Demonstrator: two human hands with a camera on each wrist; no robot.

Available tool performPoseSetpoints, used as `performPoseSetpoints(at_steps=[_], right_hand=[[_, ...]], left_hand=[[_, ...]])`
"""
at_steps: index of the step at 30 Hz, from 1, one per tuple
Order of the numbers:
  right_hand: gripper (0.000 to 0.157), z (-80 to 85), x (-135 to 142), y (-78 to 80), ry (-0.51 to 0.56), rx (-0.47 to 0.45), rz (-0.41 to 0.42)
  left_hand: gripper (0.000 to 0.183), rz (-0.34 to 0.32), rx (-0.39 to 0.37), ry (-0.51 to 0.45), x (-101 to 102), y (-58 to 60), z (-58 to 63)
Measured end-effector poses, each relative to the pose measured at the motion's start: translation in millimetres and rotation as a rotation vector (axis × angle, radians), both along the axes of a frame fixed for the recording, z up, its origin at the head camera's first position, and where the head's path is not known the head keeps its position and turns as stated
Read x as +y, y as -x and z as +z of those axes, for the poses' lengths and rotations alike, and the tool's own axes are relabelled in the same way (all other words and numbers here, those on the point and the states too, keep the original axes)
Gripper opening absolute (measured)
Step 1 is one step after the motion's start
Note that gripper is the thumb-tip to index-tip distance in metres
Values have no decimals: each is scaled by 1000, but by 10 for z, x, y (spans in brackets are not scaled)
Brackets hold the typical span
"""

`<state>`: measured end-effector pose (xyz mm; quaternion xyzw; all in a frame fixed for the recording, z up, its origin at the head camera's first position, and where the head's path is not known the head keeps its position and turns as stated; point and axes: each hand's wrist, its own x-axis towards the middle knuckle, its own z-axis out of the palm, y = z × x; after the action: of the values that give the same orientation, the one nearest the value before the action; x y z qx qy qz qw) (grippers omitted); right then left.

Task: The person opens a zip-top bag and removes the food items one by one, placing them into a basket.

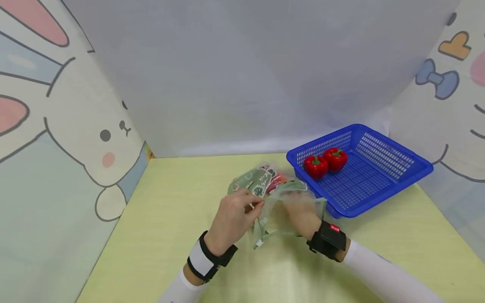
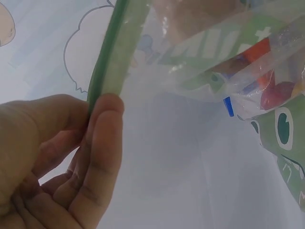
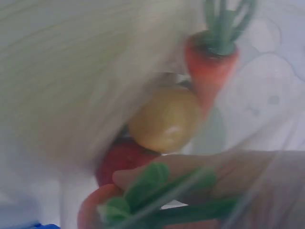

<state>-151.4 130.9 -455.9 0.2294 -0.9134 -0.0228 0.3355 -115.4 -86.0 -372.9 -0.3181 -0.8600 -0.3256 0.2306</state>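
Observation:
A clear zip bag with green printing [image 1: 242, 184] lies on the table, its mouth toward me. My left hand [image 1: 233, 216] pinches the green-edged zip strip [image 2: 110, 57] between thumb and fingers. Inside the bag is my right hand [image 1: 301, 212], seen through the plastic. In the right wrist view its fingers curl round the green stalks of an orange-red toy carrot [image 3: 93, 208]. Beyond it in the bag are a dark red piece [image 3: 125, 160], a yellow round toy [image 3: 164, 119] and another toy carrot [image 3: 209, 67], its leaves upward in that view.
A blue plastic basket [image 1: 379, 198] stands right of the bag, close to my right hand. Two red toy bell peppers [image 1: 316, 167] sit together in its left corner. A pale yellow table [image 1: 170, 202] lies beneath, with grey and cartoon-printed walls [image 1: 246, 84] around it.

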Motion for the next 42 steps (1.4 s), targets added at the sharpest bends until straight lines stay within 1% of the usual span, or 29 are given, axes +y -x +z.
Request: performPoseSetpoints(at_steps=[1, 2, 3, 4, 7, 9, 12, 14, 17, 19, 21, 25, 28, 30, 32, 33, 35, 36, 39, 42], right_hand=[[23, 32, -3, -26, -37, 55, 5], [23, 71, -8, -48, -42, 77, 15], [24, 121, -20, -76, -30, 58, 23], [24, 183, -37, -105, -13, 19, 30], [26, 388, -91, -207, 44, -143, 53], [32, 503, -112, -278, 74, -236, 83], [41, 620, -108, -362, 105, -323, 142], [44, 693, -81, -404, 122, -406, 161], [44, 807, -28, -454, 148, -536, 184], [43, 896, 13, -493, 158, -621, 186], [45, 978, 56, -531, 165, -684, 182], [49, 1092, 190, -625, 180, -754, 175], [53, 1152, 335, -686, 228, -829, 170], [57, 1209, 447, -713, 282, -926, 149], [60, 1281, 570, -736, 335, -1032, 109], [61, 1309, 639, -748, 354, -1059, 102], [62, 1369, 784, -771, 380, -1086, 92], [62, 1393, 865, -783, 384, -1083, 96], [61, 1460, 1097, -792, 374, -1025, 99], [59, 1536, 1310, -774, 357, -999, 62]], left_hand=[[5, 0, 0, -1, -1, -2, 4], [5, 0, 0, -1, -3, -4, 7], [5, 1, 2, -2, -4, -6, 9], [5, 1, 6, -2, -6, -7, 8], [6, 0, 12, -9, -12, -12, 9], [5, -1, 14, -13, -17, -14, 8], [6, 2, 10, -23, -25, -18, 21], [6, 6, 10, -27, -29, -18, 31], [7, 10, 11, -38, -36, -15, 43], [7, 12, 8, -43, -42, -9, 46], [7, 14, 5, -44, -52, -4, 46], [6, 23, 9, -40, -81, 7, 49], [6, 34, 11, -46, -105, 13, 58], [7, 39, 9, -54, -116, 17, 66], [7, 44, 7, -61, -123, 25, 65], [8, 46, 6, -63, -126, 29, 66], [8, 52, 4, -65, -129, 34, 65], [8, 54, 5, -65, -131, 37, 64], [7, 60, 4, -64, -135, 39, 60], [7, 58, 3, -62, -137, 37, 59]])
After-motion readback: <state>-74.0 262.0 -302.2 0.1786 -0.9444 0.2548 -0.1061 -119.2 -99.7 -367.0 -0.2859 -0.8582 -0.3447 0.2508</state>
